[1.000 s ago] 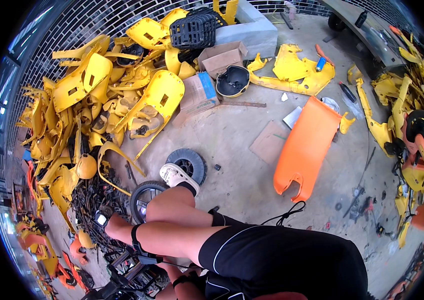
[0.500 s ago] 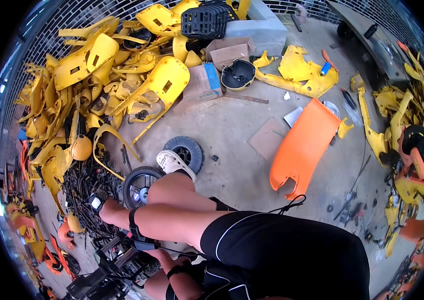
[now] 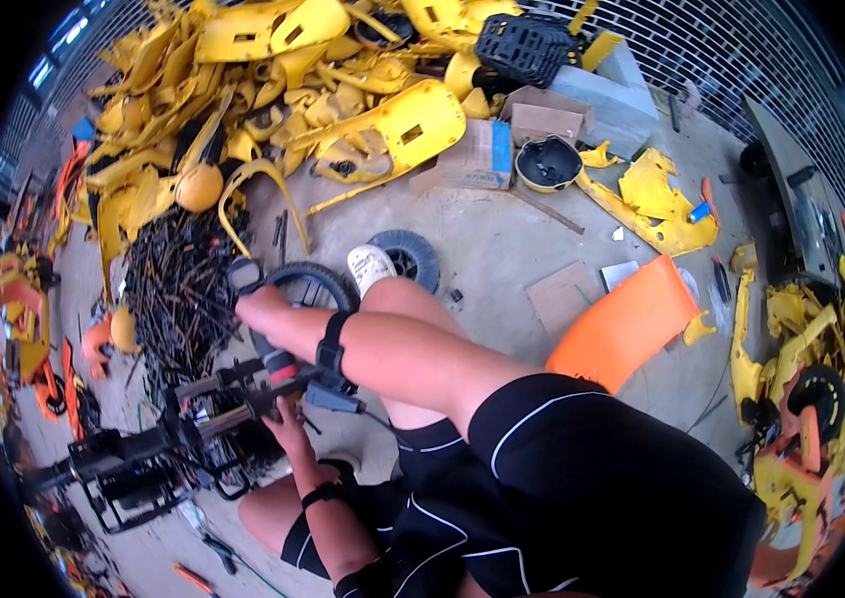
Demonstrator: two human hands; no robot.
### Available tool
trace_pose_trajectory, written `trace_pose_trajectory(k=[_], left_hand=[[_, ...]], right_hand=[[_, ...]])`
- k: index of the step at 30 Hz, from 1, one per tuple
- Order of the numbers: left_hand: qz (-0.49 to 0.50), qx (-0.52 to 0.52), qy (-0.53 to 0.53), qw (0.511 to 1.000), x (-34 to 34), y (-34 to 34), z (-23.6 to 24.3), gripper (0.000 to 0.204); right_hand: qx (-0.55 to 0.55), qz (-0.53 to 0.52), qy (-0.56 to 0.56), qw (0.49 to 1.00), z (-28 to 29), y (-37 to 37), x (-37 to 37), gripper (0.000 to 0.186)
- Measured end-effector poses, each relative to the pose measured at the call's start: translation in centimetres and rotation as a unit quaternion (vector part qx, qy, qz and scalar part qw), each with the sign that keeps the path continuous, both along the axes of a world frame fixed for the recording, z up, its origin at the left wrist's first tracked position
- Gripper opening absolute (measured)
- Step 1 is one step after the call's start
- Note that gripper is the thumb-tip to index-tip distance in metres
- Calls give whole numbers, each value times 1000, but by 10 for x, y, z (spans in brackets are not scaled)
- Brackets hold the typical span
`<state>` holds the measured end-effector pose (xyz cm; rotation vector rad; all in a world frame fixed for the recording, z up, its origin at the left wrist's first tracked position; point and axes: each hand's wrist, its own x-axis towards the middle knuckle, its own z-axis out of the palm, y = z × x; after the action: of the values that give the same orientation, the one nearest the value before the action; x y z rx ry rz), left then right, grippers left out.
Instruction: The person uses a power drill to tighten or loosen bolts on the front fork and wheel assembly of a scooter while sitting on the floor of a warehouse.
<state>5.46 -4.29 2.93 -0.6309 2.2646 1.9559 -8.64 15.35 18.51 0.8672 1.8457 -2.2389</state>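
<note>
Left hand [image 3: 286, 411] gripping black frame [image 3: 193, 424]; right hand unseen; blue-labelled cardboard box [image 3: 477, 154] beyond

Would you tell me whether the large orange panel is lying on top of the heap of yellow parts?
No, the orange panel lies by itself on the concrete floor, right of the person's leg, well apart from the yellow heap.

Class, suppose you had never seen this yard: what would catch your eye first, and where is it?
First the great heap of yellow plastic shells piled along the far side. Next the big orange panel lying on the concrete to the right. Nearest, the left hand grips a black metal frame at the lower left, beside a dark tangle of rods.
</note>
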Motion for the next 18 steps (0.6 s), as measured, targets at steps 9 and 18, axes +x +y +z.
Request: trace_pose_trajectory(k=[9, 18], left_hand=[[-116, -170, 14, 978, 13, -37, -50, 79], [35, -242, 150, 958, 1, -10, -1, 95]], right_hand=[[-44, 91, -9, 995, 16, -5, 48, 15], [-120, 155, -58, 979, 15, -20, 24, 10]])
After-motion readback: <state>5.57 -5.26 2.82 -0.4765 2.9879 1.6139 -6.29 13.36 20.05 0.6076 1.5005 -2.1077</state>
